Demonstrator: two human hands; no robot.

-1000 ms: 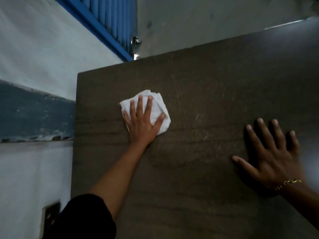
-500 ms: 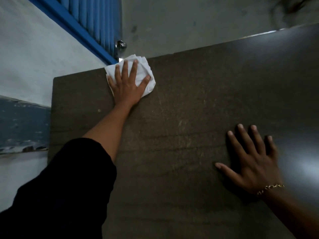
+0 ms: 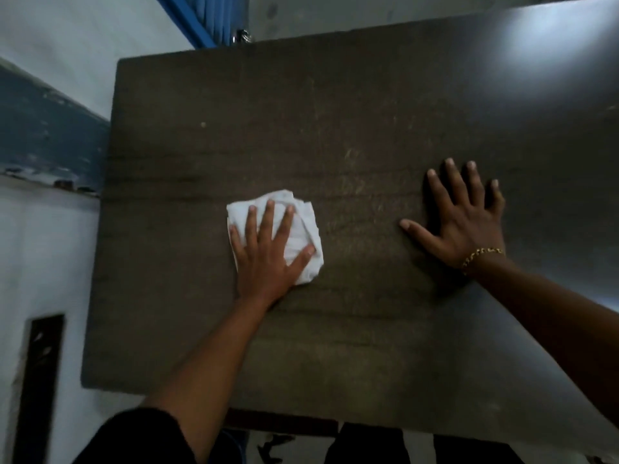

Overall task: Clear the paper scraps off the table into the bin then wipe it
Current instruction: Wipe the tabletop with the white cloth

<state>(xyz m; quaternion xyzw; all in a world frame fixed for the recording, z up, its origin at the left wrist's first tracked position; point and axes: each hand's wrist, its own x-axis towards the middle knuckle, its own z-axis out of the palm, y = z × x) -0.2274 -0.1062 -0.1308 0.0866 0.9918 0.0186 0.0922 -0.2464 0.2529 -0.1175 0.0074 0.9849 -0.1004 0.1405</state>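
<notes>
I press my flat left hand (image 3: pixel 264 252) on the white cloth (image 3: pixel 301 229), right hand (image 3: pixel 464 222) spread bracing the table (image 3: pixel 335 346); should wipe in overlapping strokes.

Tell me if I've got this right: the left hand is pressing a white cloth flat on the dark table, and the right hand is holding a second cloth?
Not quite. The head view shows the right hand holding nothing; it lies flat and bare on the table. The left hand does press the white cloth down.

White cloth (image 3: pixel 301 236), dark brown streaked table (image 3: pixel 335 128), gold bracelet (image 3: pixel 482 254), blue shutter (image 3: pixel 214 15).
</notes>
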